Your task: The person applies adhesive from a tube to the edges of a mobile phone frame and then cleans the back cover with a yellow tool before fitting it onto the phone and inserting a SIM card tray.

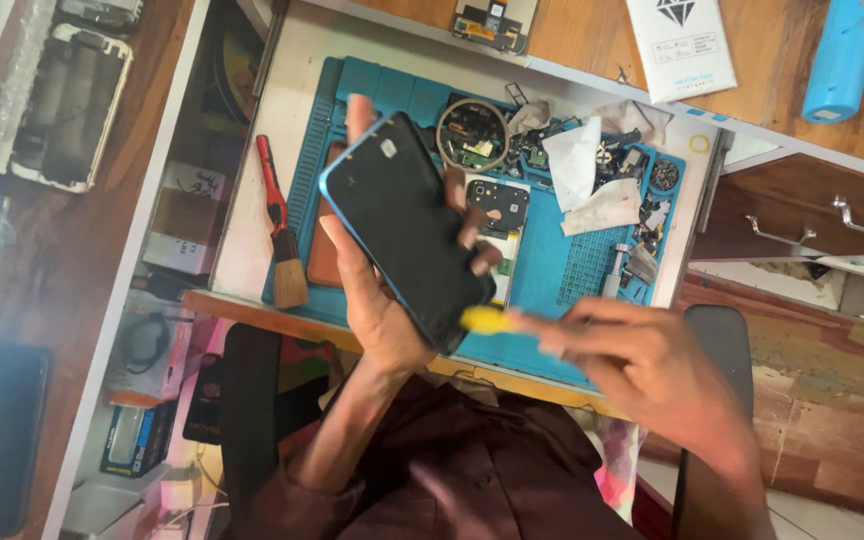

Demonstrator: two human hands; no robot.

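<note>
At the left edge of the blue mat [357, 85] on the surface, a red-handled brush [280, 235] lies untouched, bristles toward the near edge. Just right of it, the left hand [377, 300] holds a phone [407, 230] tilted up above the mat's near-left part, its grip clamped around the body: palm under the lower edge, thumb along the left rim, fingertips curled over the right rim. The phone is dark and glossy with a blue frame and a small pale patch near its top corner; from here I cannot tell whether the face shown is the screen or the back cover. Beyond it on the mat lie an opened phone chassis [497, 210], a round ring [472, 133], crumpled white tissue [582, 165] and a scatter of small parts, so some stripping down seems already done. Further right, the right hand [642, 365], blurred, has its grip closed on a yellow pick [487, 320] whose tip meets the phone's lower corner. The shell looks closed all round, so I judge the prying at that seam has barely begun and separation is left to do.
</note>
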